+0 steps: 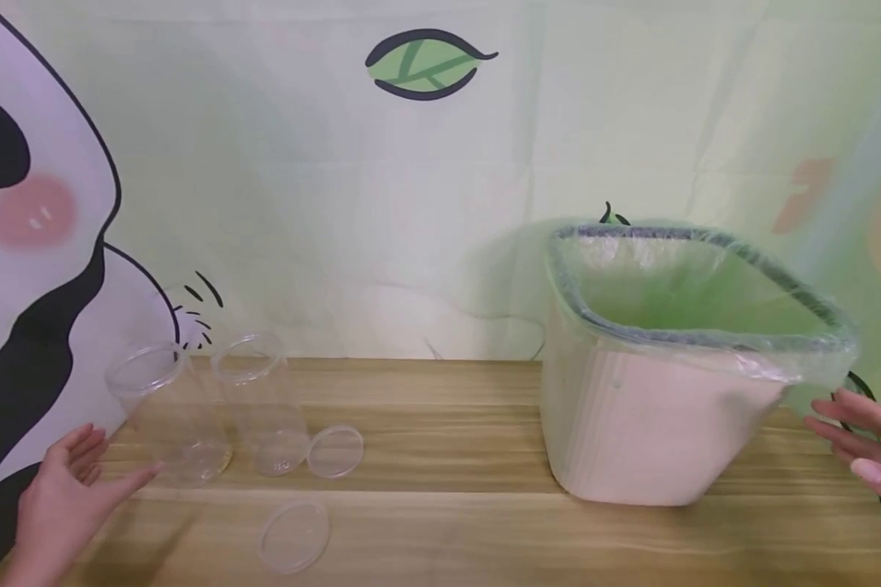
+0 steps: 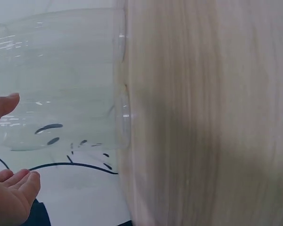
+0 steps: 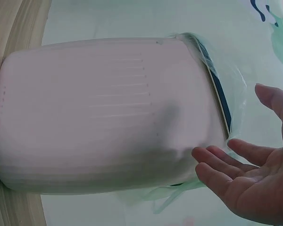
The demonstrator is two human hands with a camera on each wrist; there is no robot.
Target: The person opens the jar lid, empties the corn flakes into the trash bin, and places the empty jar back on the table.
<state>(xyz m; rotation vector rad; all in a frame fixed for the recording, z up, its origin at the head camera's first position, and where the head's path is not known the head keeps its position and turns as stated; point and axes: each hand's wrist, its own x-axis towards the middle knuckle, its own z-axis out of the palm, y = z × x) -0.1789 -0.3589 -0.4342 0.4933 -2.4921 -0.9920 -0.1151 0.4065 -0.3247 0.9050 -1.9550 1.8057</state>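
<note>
My left hand (image 1: 69, 497) is at the left, its thumb and fingers spread apart beside the nearer of two clear plastic jars (image 1: 169, 416). The other clear jar (image 1: 264, 408) stands just right of it; both are upright and uncovered. In the left wrist view a gap seems to lie between the fingers and the jars, though contact is hard to judge. Beyond the right side of a pale pink trash bin (image 1: 631, 424), my right hand (image 1: 869, 444) holds nothing, its fingers extended. The right wrist view shows those fingers (image 3: 221, 174) close to the bin's rim.
Two clear round lids lie on the wooden table (image 1: 440, 530): one lid (image 1: 336, 451) by the right jar, another lid (image 1: 294, 536) nearer me. A translucent green bag (image 1: 704, 293) lines the bin, folded over its dark rim. Behind hangs a printed cloth (image 1: 323, 179) with a panda and leaf.
</note>
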